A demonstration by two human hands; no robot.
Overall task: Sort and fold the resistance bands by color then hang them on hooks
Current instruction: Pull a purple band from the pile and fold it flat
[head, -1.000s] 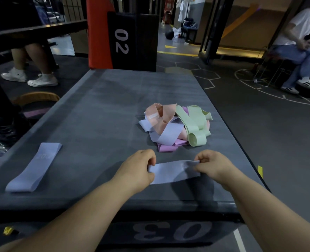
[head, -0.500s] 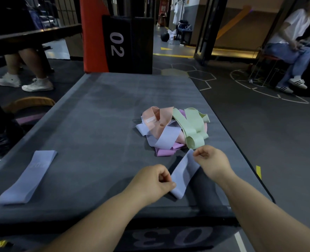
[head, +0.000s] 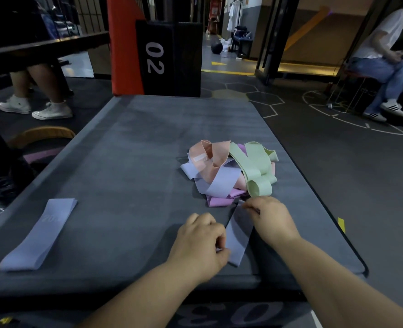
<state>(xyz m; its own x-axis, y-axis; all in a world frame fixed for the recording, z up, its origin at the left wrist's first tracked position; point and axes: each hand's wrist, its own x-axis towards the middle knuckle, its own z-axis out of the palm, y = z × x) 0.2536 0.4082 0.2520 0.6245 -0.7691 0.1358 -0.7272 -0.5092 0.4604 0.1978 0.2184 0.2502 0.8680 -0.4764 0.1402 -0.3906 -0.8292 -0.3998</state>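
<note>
A lavender resistance band point(head: 238, 235) stretches between my two hands near the front edge of the grey padded box point(head: 129, 162). My left hand point(head: 201, 242) pinches its near end; my right hand point(head: 269, 217) pinches its far end. Just beyond my right hand lies a tangled pile of bands point(head: 228, 171) in peach, mint green, lavender and pink. A second lavender band point(head: 39, 233), laid flat, rests at the front left of the box.
A black block marked 02 point(head: 167, 58) and an orange pad point(head: 122, 43) stand behind the box. A person's legs in white shoes point(head: 37, 107) are at the far left. Another person sits at the far right point(head: 384, 62). Dark floor surrounds the box.
The band in my hands has turned from lying crosswise to pointing away from me. My right hand moved forward toward the pile, and my left hand drew back and to the right.
</note>
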